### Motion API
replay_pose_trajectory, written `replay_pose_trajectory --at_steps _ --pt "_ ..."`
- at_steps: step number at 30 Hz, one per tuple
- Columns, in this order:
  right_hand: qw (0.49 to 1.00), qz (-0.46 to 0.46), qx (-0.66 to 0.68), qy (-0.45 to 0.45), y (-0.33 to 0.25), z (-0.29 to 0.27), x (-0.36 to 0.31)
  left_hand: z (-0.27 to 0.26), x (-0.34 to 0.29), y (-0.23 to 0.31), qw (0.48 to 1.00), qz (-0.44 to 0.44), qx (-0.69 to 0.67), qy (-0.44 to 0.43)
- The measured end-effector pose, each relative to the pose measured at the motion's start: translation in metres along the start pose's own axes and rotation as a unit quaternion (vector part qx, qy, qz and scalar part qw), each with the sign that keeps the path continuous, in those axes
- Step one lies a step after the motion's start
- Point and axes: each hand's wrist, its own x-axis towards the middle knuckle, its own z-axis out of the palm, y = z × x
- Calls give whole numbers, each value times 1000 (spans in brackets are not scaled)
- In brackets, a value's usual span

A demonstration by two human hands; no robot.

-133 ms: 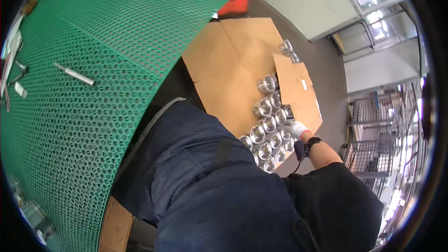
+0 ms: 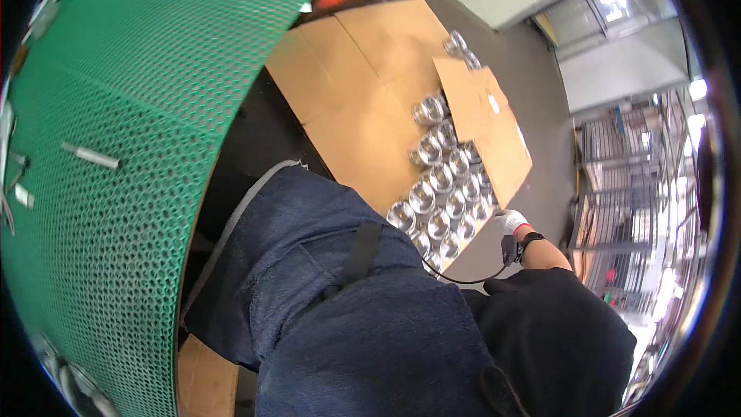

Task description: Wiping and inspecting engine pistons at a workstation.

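Although whether the right hand (image 2: 511,222) grips or merely touches cannot be told, its white-gloved fingers meet the lower corner of the cardboard sheet (image 2: 485,114), which extends up-left, long axis slanting, beside silvery piston-like parts (image 2: 422,197) right of frame centre.

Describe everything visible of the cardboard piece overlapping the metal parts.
The cardboard piece is tan and irregular, with a stepped left edge and a small white patch. It overlaps some shiny metal parts on the right side of a larger sheet. The gloved right hand is at its lower corner; whether it grips is unclear.
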Motion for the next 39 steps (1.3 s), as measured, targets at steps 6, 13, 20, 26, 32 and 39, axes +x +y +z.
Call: replay_pose_trajectory --at_steps 6,13,20,26,32,39 --pt "872 -398 -272 -83 33 130 5 58 92 135 983 -106 -19 -147" --pt "969 -203 -42 -137 -111 167 21 116 130 141 954 -23 145 -261" --pt "951 -293 -102 17 -191 152 68 184 109 107 963 76 174 -192" --pt "945 -283 -161 13 -202 210 122 201 109 111 955 -44 245 -160" --pt "843 -416 -341 -12 -216 207 142 192 118 142 944 5 262 -201" --pt "944 -317 39 -85 -243 132 105 182 121 154 961 18 212 -177"
